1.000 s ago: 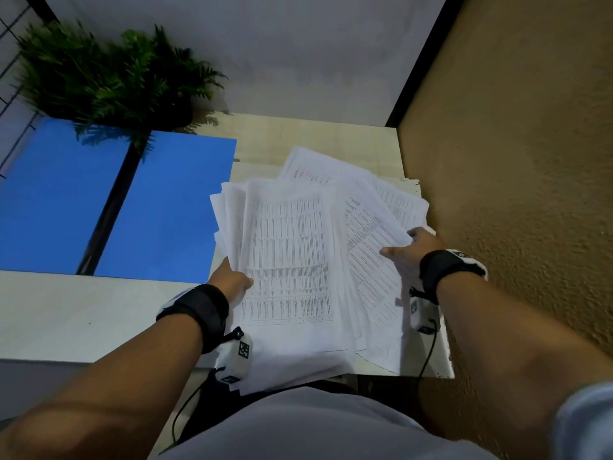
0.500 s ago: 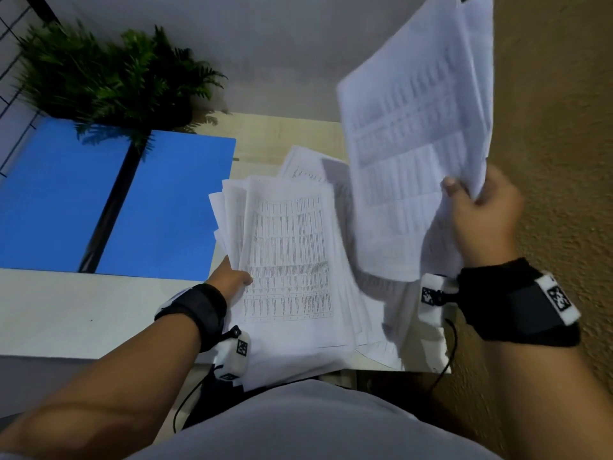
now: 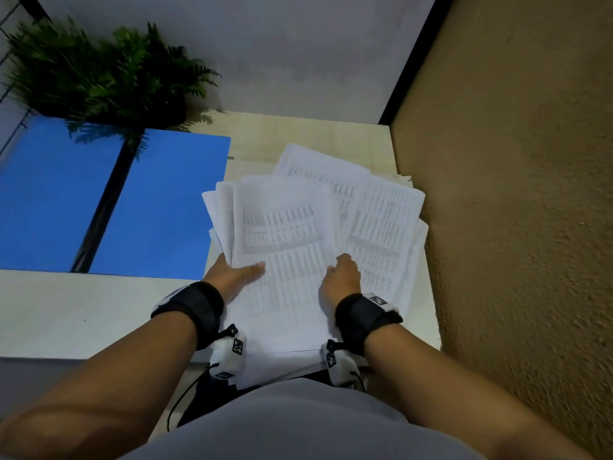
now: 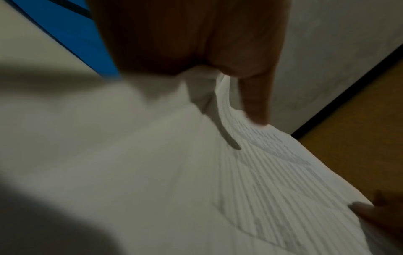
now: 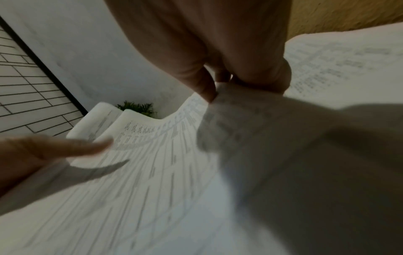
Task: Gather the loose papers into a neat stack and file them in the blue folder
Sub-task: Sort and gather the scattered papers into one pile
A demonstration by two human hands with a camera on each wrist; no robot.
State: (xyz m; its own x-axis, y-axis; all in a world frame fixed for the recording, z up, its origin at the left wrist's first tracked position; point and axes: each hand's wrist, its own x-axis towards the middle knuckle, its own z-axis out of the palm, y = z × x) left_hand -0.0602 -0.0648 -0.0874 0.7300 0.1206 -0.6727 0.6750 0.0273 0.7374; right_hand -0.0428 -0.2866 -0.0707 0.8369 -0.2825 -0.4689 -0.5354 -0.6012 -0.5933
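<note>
A fanned pile of printed papers [image 3: 292,234] lies on the pale table [image 3: 66,313], partly hanging over its near edge. My left hand [image 3: 238,270] grips the pile's left side, thumb [image 4: 255,107] on the top sheet and fingers hidden beneath. At the pile's right side my right hand [image 3: 338,270] pinches the top sheets [image 5: 152,189] with curled fingers [image 5: 209,89]. More sheets [image 3: 381,220] spread out to the right, askew. The blue folder [image 3: 166,210] lies open and flat left of the papers, black spine [image 3: 99,207] down its middle.
A potted fern [image 3: 99,78] stands behind the folder, its fronds over the far edge. A rough brown wall [image 3: 514,227] runs close along the table's right side, and a white wall [image 3: 265,61] closes the back. My torso is against the table's near edge.
My right hand lifted a bunch of sheets from the right side, swung them up, then brought them down onto the left pile. My left hand's thumb has come over the top sheet.
</note>
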